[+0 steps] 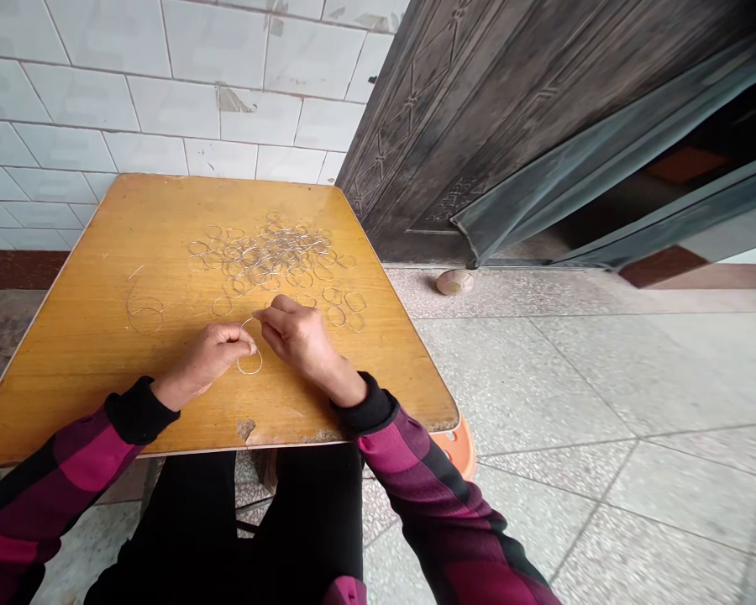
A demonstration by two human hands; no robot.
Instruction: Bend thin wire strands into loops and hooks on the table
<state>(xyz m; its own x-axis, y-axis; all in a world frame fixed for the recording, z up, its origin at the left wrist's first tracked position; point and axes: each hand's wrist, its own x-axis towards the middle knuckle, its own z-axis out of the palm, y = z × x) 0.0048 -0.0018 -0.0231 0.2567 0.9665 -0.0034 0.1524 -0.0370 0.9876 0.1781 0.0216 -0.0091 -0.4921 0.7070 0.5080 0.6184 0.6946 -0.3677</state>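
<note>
My left hand [211, 361] and my right hand [296, 332] meet above the middle of a yellow wooden table [378, 370]. Between their fingertips is a thin silvery wire loop [249, 363], its lower curve hanging below my left fingers. Its upper end runs to my right fingertips. Farther out lies a tangled heap of similar wire loops [265, 256], with several separate loops around it. A longer loose wire with loops [144, 309] rests on the table's left side, apart from both hands.
The table's worn front edge [245, 431] crosses above my black-clad legs. White tiles [214, 76] rise behind it, and a dark embossed door [454, 109] stands at the right. A small round stone [454, 282] sits on the speckled floor. An orange stool rim [459, 445] shows under the table.
</note>
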